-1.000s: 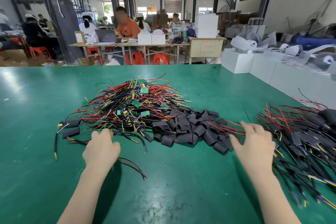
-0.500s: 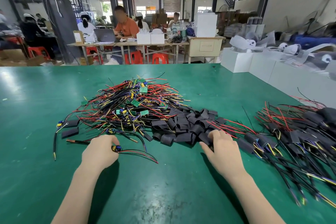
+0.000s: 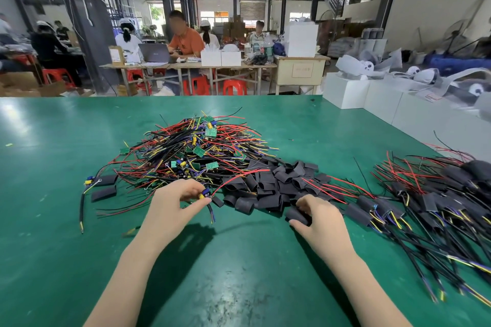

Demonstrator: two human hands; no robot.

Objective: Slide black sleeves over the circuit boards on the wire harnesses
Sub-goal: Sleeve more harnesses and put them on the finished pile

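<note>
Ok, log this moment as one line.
left hand: pinches wire harness | right hand: grips black sleeve | sleeve not yet on board | green table

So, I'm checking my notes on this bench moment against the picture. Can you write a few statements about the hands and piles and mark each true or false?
1. The left hand pinches a wire harness. True.
2. The right hand rests flat and holds nothing. False: it grips a black sleeve.
3. The loose sleeves lie right of the bare harness pile. True.
4. The table is red. False: it is green.
5. The sleeved harnesses lie at the far left. False: they lie at the right.
</note>
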